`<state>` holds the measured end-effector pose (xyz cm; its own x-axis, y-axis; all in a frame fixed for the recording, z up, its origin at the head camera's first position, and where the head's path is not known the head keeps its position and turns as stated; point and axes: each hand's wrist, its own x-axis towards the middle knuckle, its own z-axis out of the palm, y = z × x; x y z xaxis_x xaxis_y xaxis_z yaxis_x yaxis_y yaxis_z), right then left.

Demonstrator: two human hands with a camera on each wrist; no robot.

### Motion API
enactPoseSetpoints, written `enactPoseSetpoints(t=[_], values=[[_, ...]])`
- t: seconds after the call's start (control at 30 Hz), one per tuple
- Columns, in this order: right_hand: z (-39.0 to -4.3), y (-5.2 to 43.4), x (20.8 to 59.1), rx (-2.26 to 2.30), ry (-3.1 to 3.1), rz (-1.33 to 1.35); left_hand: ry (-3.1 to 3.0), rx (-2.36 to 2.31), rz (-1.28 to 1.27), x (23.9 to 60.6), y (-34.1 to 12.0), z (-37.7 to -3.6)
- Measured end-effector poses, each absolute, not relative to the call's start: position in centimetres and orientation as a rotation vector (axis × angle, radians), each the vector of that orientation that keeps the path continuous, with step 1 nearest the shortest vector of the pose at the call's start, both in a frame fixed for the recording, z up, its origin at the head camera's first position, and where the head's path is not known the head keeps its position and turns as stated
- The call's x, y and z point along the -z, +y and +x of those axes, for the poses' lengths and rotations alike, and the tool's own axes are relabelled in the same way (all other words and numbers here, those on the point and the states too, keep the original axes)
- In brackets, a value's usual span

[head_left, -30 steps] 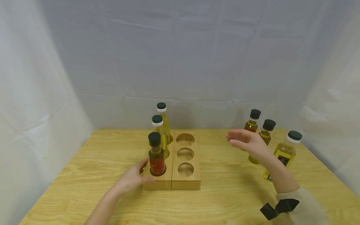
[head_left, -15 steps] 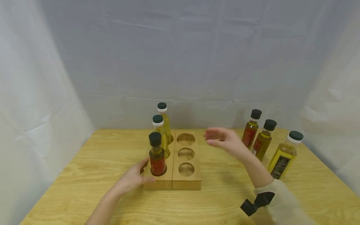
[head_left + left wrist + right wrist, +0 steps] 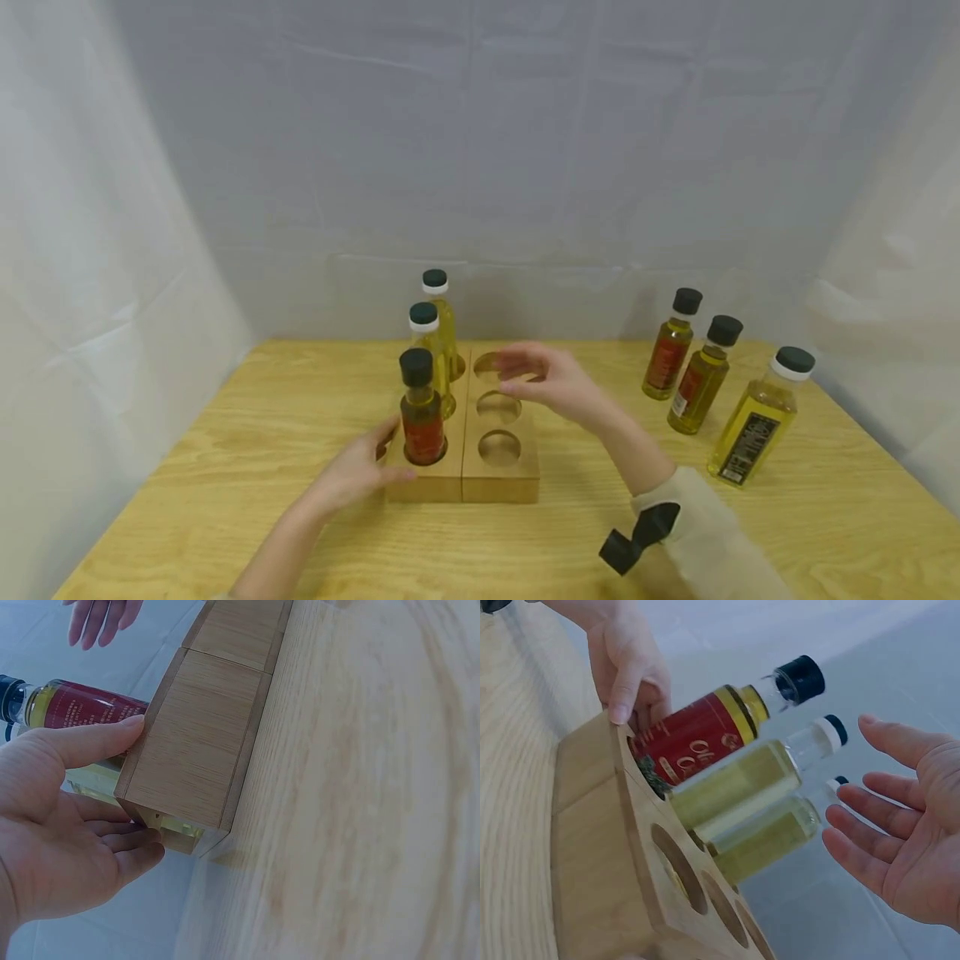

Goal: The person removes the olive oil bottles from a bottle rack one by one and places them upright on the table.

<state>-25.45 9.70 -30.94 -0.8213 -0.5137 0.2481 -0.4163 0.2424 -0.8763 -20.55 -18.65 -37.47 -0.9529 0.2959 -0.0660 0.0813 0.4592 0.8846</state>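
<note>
Two wooden bottle racks stand side by side, each with three round holes. The left rack (image 3: 425, 490) holds a red-labelled olive oil bottle (image 3: 423, 433) in front. Behind it stand two pale yellow oil bottles with dark green caps, the middle bottle (image 3: 432, 346) and the rear bottle (image 3: 447, 321). My left hand (image 3: 358, 475) holds the left rack's front corner, thumb (image 3: 112, 739) on the front edge and fingers against the side. Over the right rack (image 3: 501, 490), whose holes hold no bottles, hovers my right hand (image 3: 555, 383), fingers relaxed and nothing in them.
At the right of the wooden table (image 3: 247, 433) stand two red-labelled, black-capped bottles, a rear one (image 3: 667, 358) and a nearer one (image 3: 699, 387). Closer still is a square yellow oil bottle (image 3: 753, 433) with a dark label. White sheeting (image 3: 525, 167) hangs behind and at both sides.
My right hand has moved left, away from the bottles on the right, to above the right rack. The left hand stays at the left rack's corner.
</note>
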Motion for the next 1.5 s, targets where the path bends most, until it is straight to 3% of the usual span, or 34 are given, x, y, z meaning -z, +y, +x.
enactPoseSetpoints(t=[0.4, 1.5], values=[[-25.5, 6.4, 32.4, 1.601, 2.348, -1.025, 2.521, -1.500, 0.343, 37.3, -18.6, -20.6], [-24.6, 1.1, 34.9, 1.536, 2.510, -0.875, 2.546, -1.458, 0.324, 37.3, -18.6, -20.7]])
